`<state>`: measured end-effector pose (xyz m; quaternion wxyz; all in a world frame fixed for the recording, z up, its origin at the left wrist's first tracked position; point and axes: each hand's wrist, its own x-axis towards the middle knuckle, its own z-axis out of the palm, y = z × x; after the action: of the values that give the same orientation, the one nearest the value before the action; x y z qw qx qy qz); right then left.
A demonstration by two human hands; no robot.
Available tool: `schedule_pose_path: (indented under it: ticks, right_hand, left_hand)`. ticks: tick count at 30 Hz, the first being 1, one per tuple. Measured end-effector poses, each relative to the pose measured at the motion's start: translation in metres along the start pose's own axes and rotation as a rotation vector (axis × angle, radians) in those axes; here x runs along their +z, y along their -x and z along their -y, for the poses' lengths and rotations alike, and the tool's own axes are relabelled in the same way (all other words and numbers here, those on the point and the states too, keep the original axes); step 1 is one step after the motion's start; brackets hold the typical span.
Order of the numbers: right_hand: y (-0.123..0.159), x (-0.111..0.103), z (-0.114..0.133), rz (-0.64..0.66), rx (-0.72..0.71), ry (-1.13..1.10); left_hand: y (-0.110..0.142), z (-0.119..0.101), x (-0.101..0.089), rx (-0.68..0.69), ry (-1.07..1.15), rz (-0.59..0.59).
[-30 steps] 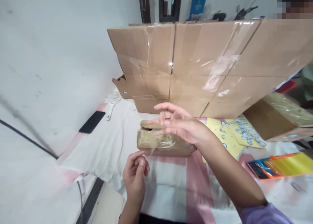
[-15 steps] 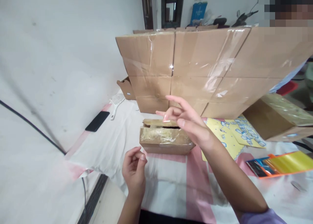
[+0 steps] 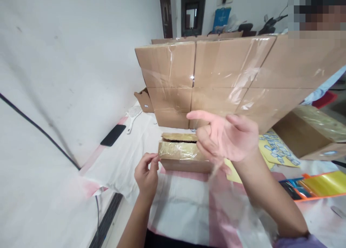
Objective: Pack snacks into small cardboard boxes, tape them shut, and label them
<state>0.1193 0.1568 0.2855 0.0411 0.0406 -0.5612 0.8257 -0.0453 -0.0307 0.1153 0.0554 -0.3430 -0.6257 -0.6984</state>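
A small cardboard box (image 3: 186, 165) lies on the cloth-covered table in front of me. Shiny clear tape runs along its upper edge, and a flap at the top stands partly raised over a dark gap. My left hand (image 3: 146, 171) is closed, thumb and fingers pinching the box's left end. Turned palm up above the right end, my right hand (image 3: 225, 138) has its index finger stretched out and its other fingers curled. From those curled fingers trails a blurred, see-through strip (image 3: 215, 170) that looks like clear tape. The box's right end is partly hidden behind this hand.
Behind stands a wall of taped cardboard boxes (image 3: 221, 67). At left lie a black phone (image 3: 112, 135) and a white slotted spoon (image 3: 133, 114). Yellow printed sheets (image 3: 278, 147), an open carton (image 3: 310, 132) and a colourful packet (image 3: 313, 185) are at right. Another person is beyond.
My right hand has swung right and rolled palm up, with a see-through strip now trailing from it. My left hand has come into contact with the box's left end.
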Motion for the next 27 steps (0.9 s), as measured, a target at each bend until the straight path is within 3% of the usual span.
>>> schedule_pose_path:
  ticks: [3, 8, 10, 17, 21, 23, 25, 27]
  right_hand:
    - [-0.025, -0.014, -0.015, -0.04, -0.007, 0.058]
    - [-0.063, -0.048, -0.051, -0.408, 0.014, 0.105]
    - [-0.064, -0.052, -0.054, -0.436, 0.053, 0.066]
    - [-0.027, -0.019, -0.023, -0.152, -0.003, 0.165]
    - [-0.018, -0.009, -0.017, 0.056, 0.022, 0.069]
    - [-0.021, -0.014, -0.021, 0.04, 0.023, 0.064]
    - [-0.026, -0.023, -0.026, -0.06, 0.009, 0.074]
    - [-0.031, -0.034, -0.031, -0.182, 0.002, 0.071]
  left_hand:
    - [-0.009, -0.001, 0.002, 0.03, -0.011, -0.015]
    - [-0.008, 0.0, 0.006, 0.12, -0.062, 0.007]
    - [-0.007, 0.002, 0.008, 0.196, -0.113, 0.051]
    - [-0.019, 0.01, 0.012, 0.267, -0.048, 0.037]
    - [-0.02, 0.005, 0.011, 0.378, 0.067, 0.194]
    - [-0.011, -0.008, 0.011, 0.286, 0.168, 0.315]
    - [0.002, -0.029, 0.014, -0.02, 0.256, 0.379]
    - [0.012, -0.052, 0.02, -0.378, 0.284, 0.336]
